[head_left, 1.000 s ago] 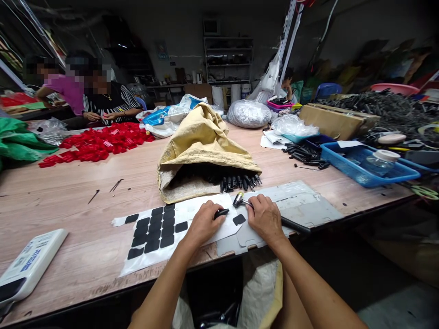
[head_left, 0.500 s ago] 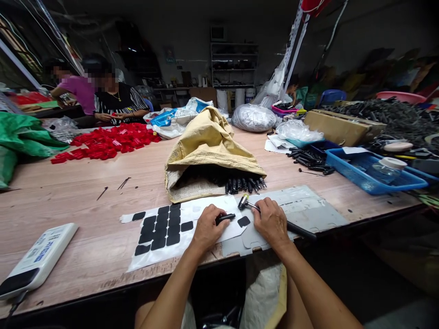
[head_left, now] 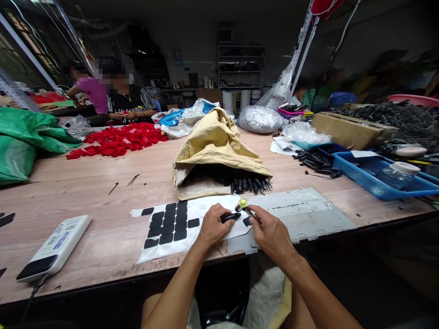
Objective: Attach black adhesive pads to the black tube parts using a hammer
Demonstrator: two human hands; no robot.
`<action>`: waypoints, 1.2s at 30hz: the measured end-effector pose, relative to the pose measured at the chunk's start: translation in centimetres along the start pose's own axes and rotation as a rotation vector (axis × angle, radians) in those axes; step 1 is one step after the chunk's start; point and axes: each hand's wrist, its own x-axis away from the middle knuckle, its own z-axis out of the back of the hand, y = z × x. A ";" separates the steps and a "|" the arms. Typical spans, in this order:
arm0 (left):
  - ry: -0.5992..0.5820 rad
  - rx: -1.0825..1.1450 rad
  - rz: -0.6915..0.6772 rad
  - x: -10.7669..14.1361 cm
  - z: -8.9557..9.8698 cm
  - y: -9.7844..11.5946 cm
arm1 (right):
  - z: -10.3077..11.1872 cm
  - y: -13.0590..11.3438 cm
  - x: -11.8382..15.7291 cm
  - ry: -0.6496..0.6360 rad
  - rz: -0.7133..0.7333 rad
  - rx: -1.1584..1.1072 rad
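Observation:
My left hand (head_left: 215, 225) is closed round a short black rod (head_left: 230, 217) that points right, above a white sheet (head_left: 202, 206). Just to its right, my right hand (head_left: 270, 230) grips a small hammer (head_left: 242, 204) by its shaft; the yellowish head is raised close to the rod's tip. A black square pad (head_left: 246, 221) lies partly hidden beside my right fingers. Rows of black rounded squares (head_left: 168, 228) cover the left part of the sheet. Behind my hands, a yellow sack (head_left: 219, 146) lies with its mouth open, and several black rods (head_left: 252, 185) stick out.
A grey board (head_left: 308, 210) extends right under the hammer. At the left lie a white device (head_left: 55, 246) with a cable and red pieces (head_left: 123, 139). A blue tray (head_left: 366, 183) holds a jar at the right. Two people sit across the table at back left.
The hammer's head has tilted up, and my right hand has turned round its shaft. My left hand still holds the rod. The whole view has shifted, with the table's things now further right.

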 end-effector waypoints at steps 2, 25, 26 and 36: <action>-0.004 0.021 -0.001 0.0 0.0 0.0 | -0.5 -0.4 0.4 0.054 0.064 -0.022; -0.027 0.009 -0.036 -0.1 0.2 -0.4 | -1.1 2.5 -0.7 0.123 -0.067 0.223; -0.028 0.031 -0.043 -0.1 0.3 -0.4 | -1.1 3.1 -1.0 0.112 -0.077 0.245; -0.038 0.076 -0.068 0.0 0.4 -0.6 | -0.9 0.5 -2.0 -0.008 0.144 0.229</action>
